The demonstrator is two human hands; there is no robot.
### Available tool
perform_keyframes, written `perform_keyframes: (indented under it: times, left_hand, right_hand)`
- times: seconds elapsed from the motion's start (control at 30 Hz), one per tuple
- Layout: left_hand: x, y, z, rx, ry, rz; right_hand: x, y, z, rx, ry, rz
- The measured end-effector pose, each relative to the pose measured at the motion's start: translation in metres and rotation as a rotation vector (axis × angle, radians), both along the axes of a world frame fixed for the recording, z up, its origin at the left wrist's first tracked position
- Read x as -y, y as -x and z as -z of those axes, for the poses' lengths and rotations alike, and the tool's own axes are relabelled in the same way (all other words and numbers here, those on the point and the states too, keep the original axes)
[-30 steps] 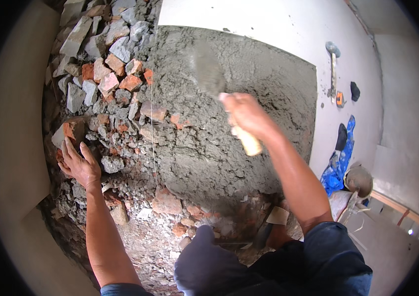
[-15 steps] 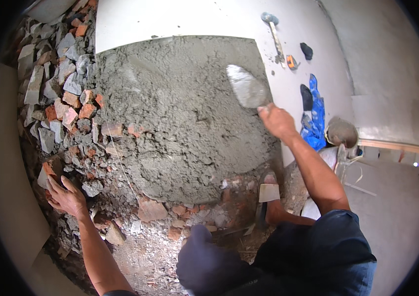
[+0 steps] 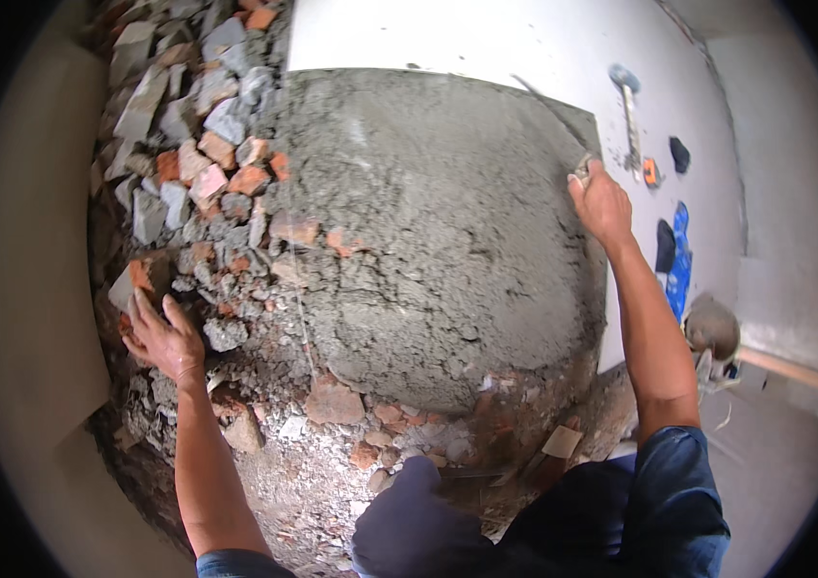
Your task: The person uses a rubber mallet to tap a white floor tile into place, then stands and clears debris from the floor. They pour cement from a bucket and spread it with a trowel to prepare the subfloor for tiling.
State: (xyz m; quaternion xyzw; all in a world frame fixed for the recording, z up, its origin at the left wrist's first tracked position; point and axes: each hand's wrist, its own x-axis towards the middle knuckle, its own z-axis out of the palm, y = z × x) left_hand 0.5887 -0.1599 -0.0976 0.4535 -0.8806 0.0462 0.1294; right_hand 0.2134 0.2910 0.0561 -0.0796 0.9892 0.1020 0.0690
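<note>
My right hand (image 3: 601, 200) grips the handle of a trowel (image 3: 553, 120) whose thin blade lies edge-on along the upper right edge of a wide patch of wet grey mortar (image 3: 428, 222). My left hand (image 3: 164, 337) rests flat on a heap of broken red brick and grey stone rubble (image 3: 197, 183) at the left, fingers spread, touching a brick piece (image 3: 139, 279). The mortar covers the rubble's right part.
A white surface (image 3: 447, 34) lies beyond the mortar. On it are a long-handled tool (image 3: 628, 96), a small orange object (image 3: 651, 171) and a blue cloth (image 3: 678, 265). A dirty bucket (image 3: 712, 329) stands at right. My knee (image 3: 409, 525) is at the bottom.
My right hand has swept the trowel from the middle of the mortar up to its right edge. My left hand has stayed on the rubble.
</note>
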Motion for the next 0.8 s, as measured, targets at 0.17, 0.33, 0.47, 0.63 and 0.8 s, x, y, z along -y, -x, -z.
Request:
perform_keyframes:
  times: [0.17,0.33,0.47,0.63,0.8]
  left_hand:
    - [-0.002,0.002,-0.003,-0.016,-0.039,-0.012]
    - [-0.001,0.0,0.0,-0.033,-0.023,-0.015]
    - [0.002,-0.002,0.004,-0.05,-0.005,0.015]
    - [0.009,-0.006,0.01,-0.06,0.011,0.026]
    - [0.017,-0.012,0.016,-0.05,0.024,0.017]
  right_hand:
    - [0.114,0.002,0.002,0.048,0.1,-0.458]
    - [0.182,0.027,0.034,0.17,0.049,-0.652]
    - [0.109,0.063,0.057,0.009,0.063,-0.606]
    - [-0.056,0.11,0.05,-0.137,0.007,-0.476]
    - [-0.158,0.122,0.022,-0.074,-0.145,-0.175]
